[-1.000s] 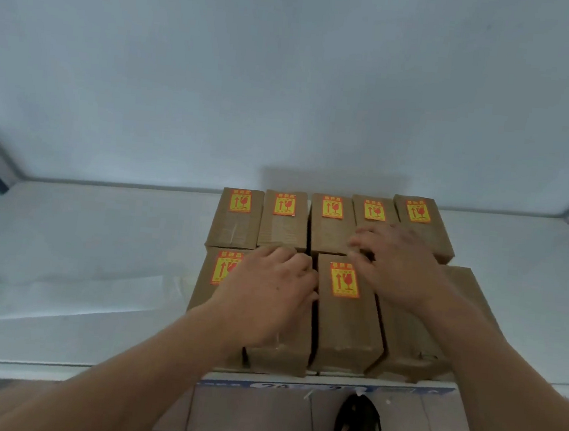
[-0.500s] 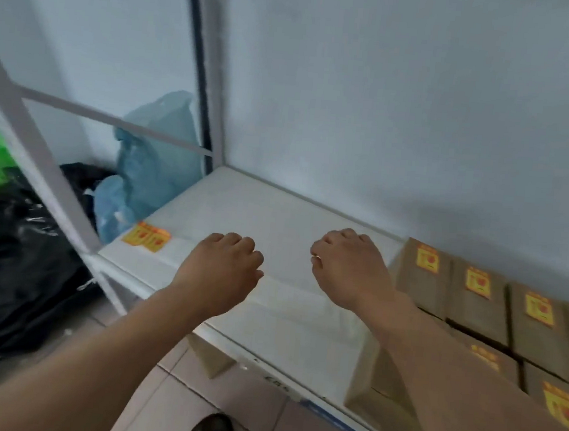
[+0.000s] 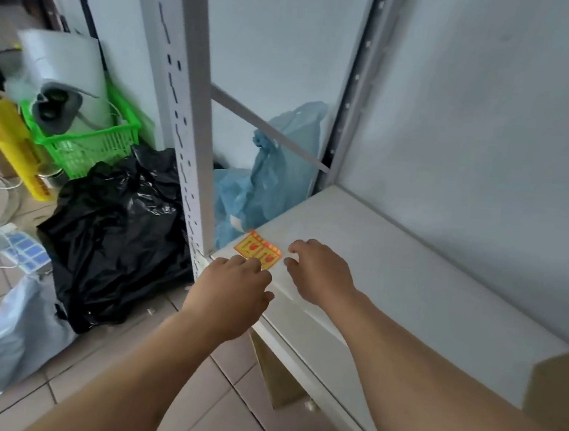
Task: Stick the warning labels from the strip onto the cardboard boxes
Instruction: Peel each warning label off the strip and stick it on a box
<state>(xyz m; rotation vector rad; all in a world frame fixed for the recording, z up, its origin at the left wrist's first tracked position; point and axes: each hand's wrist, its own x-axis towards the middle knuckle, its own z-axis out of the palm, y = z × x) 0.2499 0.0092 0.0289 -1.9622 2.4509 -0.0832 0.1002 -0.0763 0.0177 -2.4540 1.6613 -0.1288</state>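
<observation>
The label strip (image 3: 257, 255) lies flat on the white shelf (image 3: 391, 276) corner, mid frame. The left hand (image 3: 231, 293) curls just below it, fingertips at its edge. The right hand (image 3: 319, 273) is open beside it, holding nothing. At upper left, a green basket (image 3: 86, 143) holds a grey thing and a white roll.

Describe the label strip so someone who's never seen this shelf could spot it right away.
Find the white shelf and follow it to its left end, by the perforated metal upright. The label strip lies flat there, just beyond the left hand: the only orange-yellow thing on the shelf, with red symbols.
</observation>
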